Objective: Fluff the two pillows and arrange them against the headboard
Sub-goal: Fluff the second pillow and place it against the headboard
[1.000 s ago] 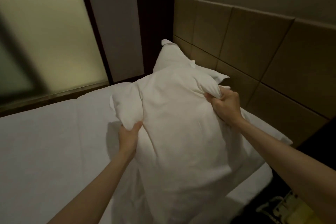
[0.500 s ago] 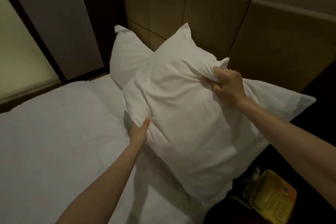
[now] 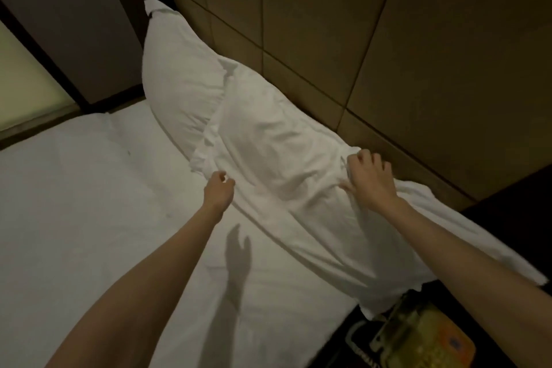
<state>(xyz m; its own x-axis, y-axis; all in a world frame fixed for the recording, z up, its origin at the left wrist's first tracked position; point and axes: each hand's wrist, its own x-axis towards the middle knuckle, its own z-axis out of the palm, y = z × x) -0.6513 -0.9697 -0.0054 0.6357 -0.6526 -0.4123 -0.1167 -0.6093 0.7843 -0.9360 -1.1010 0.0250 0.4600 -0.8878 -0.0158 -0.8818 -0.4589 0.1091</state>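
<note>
Two white pillows lie along the brown padded headboard [image 3: 328, 24]. The far pillow [image 3: 179, 69] leans upright against it near the corner. The near pillow [image 3: 283, 158] lies lower, its top edge against the headboard and its near end hanging over the bed's side. My right hand [image 3: 370, 179] pinches the near pillow's cover at its upper edge. My left hand [image 3: 218, 191] hovers just off that pillow's left edge with loosely curled fingers and holds nothing.
White sheet [image 3: 89, 218] covers the mattress to the left. A yellow telephone [image 3: 427, 334] sits on a dark nightstand at the lower right, partly under the pillow's corner. A frosted window [image 3: 27, 81] and dark wall panels stand at the far left.
The near pillow has come down from mid-air to lie against the headboard. My left hand has let go of its edge; my right hand still grips the cover.
</note>
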